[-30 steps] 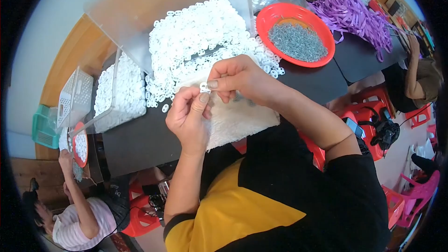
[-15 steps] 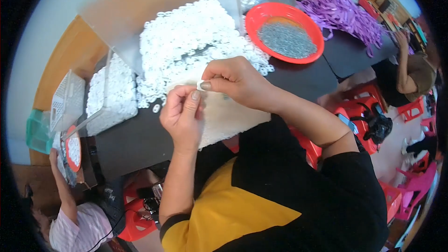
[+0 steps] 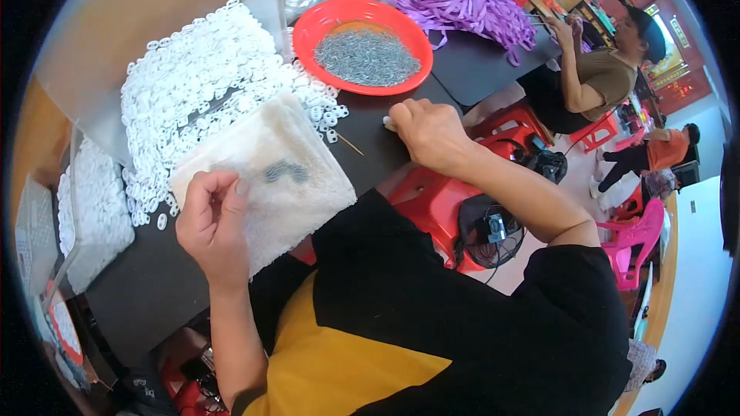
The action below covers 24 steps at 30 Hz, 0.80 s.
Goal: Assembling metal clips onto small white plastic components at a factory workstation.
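Note:
My right hand (image 3: pixel 432 136) is closed over the table's near right edge, with a small white plastic piece (image 3: pixel 389 123) showing at its fingertips. My left hand (image 3: pixel 212 219) hovers over a folded cream towel (image 3: pixel 312 204), thumb and fingers pinched; whatever lies between them is hidden. On the towel rests a small cluster of grey metal pins (image 3: pixel 286 172). Beyond it spreads a big heap of white oval plastic pieces with holes (image 3: pixel 200 69). A red round basin (image 3: pixel 422 50) holds many thin metal pins (image 3: pixel 366 58).
A thin wooden stick (image 3: pixel 351 144) lies beside the towel. Purple ribbons (image 3: pixel 462 0) are piled at the back right. At left stands a clear bin of white pieces (image 3: pixel 96 216). Red stools (image 3: pixel 432 223) sit to my right, and a co-worker (image 3: pixel 593 77) is seated beyond.
My hands, together at the white piece before, are now apart; the right has moved out with a white piece. The view has swung right, and the towel with its pins shows more fully.

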### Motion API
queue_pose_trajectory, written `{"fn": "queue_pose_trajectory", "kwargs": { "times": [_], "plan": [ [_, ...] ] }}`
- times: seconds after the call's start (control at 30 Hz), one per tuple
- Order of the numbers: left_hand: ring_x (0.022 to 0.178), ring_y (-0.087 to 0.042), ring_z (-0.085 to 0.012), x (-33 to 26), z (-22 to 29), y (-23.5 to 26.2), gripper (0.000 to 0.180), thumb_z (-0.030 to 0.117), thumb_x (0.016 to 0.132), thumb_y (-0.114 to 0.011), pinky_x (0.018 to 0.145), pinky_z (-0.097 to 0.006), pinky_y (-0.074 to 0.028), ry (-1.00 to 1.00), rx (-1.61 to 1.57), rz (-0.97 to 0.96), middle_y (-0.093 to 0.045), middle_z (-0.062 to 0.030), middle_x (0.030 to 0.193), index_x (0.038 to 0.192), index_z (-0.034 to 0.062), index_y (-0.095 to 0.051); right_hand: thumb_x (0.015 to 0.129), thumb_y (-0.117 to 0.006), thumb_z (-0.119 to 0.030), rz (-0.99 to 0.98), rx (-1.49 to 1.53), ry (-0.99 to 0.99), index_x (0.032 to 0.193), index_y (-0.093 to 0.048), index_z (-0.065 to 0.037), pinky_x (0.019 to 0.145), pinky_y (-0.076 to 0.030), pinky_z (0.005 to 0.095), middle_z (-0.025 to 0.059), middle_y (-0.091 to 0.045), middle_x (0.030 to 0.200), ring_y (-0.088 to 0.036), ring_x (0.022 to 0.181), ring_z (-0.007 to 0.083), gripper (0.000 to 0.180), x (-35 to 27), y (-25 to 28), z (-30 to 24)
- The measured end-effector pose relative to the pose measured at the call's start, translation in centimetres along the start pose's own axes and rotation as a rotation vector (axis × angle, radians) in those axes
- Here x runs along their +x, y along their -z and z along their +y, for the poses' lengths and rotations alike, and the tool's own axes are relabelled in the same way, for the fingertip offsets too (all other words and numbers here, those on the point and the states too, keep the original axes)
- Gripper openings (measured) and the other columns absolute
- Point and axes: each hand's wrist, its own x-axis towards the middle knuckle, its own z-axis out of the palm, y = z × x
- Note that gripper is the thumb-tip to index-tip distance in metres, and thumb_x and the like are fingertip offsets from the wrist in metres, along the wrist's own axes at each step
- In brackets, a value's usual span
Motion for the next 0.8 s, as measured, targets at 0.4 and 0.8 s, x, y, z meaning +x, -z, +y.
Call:
{"fn": "queue_pose_trajectory", "kwargs": {
  "times": [0.4,0.8],
  "plan": [
    [0.066,-0.049,-0.0050,-0.1,0.6,0.1,0.007,-0.004,0.085,-0.063,0.061,-0.019,-0.041,0.030,0.066,-0.038,-0.054,0.0011,0.074,0.086,0.0001,-0.057,0.084,-0.059,-0.013,-0.185,0.036,0.081,0.087,-0.052,-0.004,0.059,-0.047,0.0441,0.0139,-0.059,0.077,-0.061,0.068,0.0333,0.012,1.2,1.1,0.6],
    [0.064,-0.048,-0.0058,0.1,0.5,-0.1,0.009,-0.003,0.083,-0.065,0.058,-0.019,-0.040,0.060,0.062,-0.062,-0.053,0.0004,0.072,0.087,0.0010,-0.057,0.083,-0.059,-0.014,-0.255,0.038,0.072,0.085,-0.056,-0.006,0.060,-0.047,0.0436,0.0114,-0.059,0.072,-0.060,0.069,0.0326,0.009,1.8,1.4,0.8]
  ]
}}
